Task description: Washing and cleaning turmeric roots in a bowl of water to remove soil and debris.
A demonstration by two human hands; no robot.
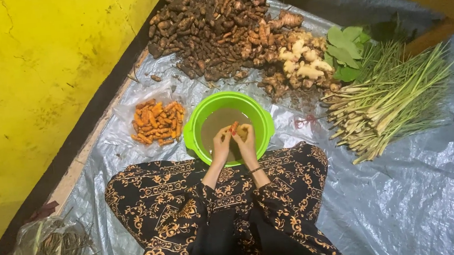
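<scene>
A: What are the hands doing?
B: Left hand (221,143) and right hand (246,140) are gripping an orange root (234,128) over the basin (196,126), catching drips; peeled roots (158,122) are piling at ten o'clock.

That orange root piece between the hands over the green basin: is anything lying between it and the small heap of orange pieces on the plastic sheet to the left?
Only the green basin wall and rim. The orange root piece sits between both hands above the murky water; the heap of orange pieces lies just outside the basin's left side on the plastic sheet, with nothing else visible between.
</scene>
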